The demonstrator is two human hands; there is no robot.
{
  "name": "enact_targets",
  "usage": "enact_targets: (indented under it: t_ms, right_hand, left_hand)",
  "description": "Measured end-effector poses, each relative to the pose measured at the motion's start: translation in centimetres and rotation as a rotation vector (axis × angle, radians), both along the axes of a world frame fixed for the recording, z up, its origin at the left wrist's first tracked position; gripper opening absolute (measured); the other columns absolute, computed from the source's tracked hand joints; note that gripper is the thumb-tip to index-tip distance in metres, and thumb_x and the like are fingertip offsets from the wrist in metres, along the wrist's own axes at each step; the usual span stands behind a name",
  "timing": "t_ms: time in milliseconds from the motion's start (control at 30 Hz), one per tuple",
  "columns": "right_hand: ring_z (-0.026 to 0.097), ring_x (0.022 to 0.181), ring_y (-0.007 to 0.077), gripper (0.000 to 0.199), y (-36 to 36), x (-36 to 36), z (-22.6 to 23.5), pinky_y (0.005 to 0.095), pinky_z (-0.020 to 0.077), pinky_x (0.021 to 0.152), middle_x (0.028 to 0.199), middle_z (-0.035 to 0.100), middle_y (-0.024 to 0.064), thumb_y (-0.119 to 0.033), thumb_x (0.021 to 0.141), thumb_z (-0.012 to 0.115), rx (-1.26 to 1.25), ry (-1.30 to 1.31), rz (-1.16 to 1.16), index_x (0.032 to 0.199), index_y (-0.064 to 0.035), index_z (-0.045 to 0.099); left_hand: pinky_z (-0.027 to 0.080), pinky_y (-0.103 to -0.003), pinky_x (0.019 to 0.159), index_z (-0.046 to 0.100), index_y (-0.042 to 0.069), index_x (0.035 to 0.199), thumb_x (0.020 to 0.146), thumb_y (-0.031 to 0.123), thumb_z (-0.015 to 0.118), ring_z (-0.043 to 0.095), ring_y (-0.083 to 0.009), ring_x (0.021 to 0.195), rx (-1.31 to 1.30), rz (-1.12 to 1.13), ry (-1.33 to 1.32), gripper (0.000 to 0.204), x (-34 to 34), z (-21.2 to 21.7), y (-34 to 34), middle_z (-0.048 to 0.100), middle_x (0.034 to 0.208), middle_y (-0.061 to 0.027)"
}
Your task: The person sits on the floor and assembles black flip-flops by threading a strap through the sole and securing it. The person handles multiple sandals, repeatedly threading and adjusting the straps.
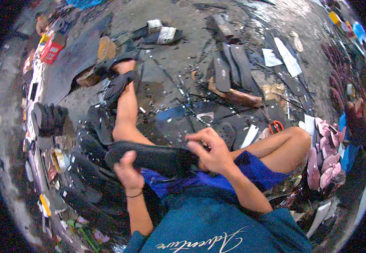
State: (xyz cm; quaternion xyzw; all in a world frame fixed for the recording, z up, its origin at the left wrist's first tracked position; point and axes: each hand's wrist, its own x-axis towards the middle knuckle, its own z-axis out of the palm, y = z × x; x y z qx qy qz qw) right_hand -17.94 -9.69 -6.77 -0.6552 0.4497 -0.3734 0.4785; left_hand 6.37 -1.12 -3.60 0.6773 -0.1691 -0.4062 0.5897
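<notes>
i see the black sole [157, 158] lying across the lap, long axis running left to right, resting on the blue shorts [250, 170] so the thighs prop it while both hands work it. left hand [128, 173] sits under and behind the near-left part of the sole, thumb up against its edge, grip closed on the sole, looks like it's there to steady and stop it sliding. right hand [210, 152] is curled over the right end of the sole, fingers bent in tight and pinched at the edge; closed on the sole, whether a small tool or thread is inside the fingers i cannot tell. person sits on the floor [170, 71], one bare leg stretched forward, the other knee bent out to the right, which makes the lap a flat rest in place of a bench. red-handled scissors [275, 125] lie on the floor just past the right knee, within easy reach. pink sandals [324, 156] are piled by the right side, black strips [229, 69] laid farther out, well apart from the hands.
</notes>
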Motion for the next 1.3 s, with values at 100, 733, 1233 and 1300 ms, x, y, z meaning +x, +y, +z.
enact_targets:
  t_ms: [100, 733, 1233, 1300]
  right_hand:
    - [0.067, 0.082, 0.0275, 0.02, 1.6, 0.4, 2.6, 0.0398, 0.0532, 0.072, 0.091, 0.066, 0.0059, -0.027, 0.088, 0.072, 0.077, 0.176, 0.238, 0.102, -0.0138, 0.074]
    - [0.063, 0.07, 0.0296, 0.017, 1.8, -0.5, 3.0, 0.0429, 0.0467, 0.06, 0.087, 0.065, 0.006, -0.024, 0.081, 0.075, 0.027, 0.104, 0.064, 0.093, -0.0129, 0.071]
    - [0.066, 0.082, 0.0288, 0.02, 3.3, -0.7, 1.9, 0.0424, 0.0441, 0.074, 0.095, 0.07, 0.0059, -0.027, 0.086, 0.073, 0.014, 0.177, 0.074, 0.101, -0.0136, 0.073]
    - [0.067, 0.081, 0.0267, 0.017, 3.1, -1.1, 2.1, 0.0392, 0.0468, 0.073, 0.092, 0.07, 0.0074, -0.02, 0.084, 0.074, 0.013, 0.147, 0.103, 0.098, -0.0093, 0.073]
  left_hand:
    - [0.051, -0.038, 0.093, 0.062, 0.002, 0.114, 0.081, 0.012, 0.077, 0.065, -0.0199, 0.098, 0.031, -0.446, -0.259, 0.037, -4.1, 1.0, -0.9, 0.069, 0.109, -0.0066]
    - [0.052, -0.037, 0.091, 0.068, 0.001, 0.113, 0.08, 0.005, 0.074, 0.068, -0.027, 0.102, -0.035, -0.769, -0.396, 0.034, -5.4, 3.1, -1.5, 0.07, 0.11, -0.0151]
    - [0.051, -0.037, 0.093, 0.062, -0.002, 0.123, 0.081, 0.003, 0.073, 0.064, -0.0293, 0.107, -0.118, -0.879, -0.531, 0.043, -5.5, 2.9, -1.6, 0.062, 0.12, -0.0161]
    - [0.051, -0.037, 0.094, 0.062, -0.001, 0.124, 0.081, 0.003, 0.073, 0.065, -0.0288, 0.108, -0.057, -0.925, -0.522, 0.044, -5.3, 3.3, -1.9, 0.063, 0.12, -0.0159]
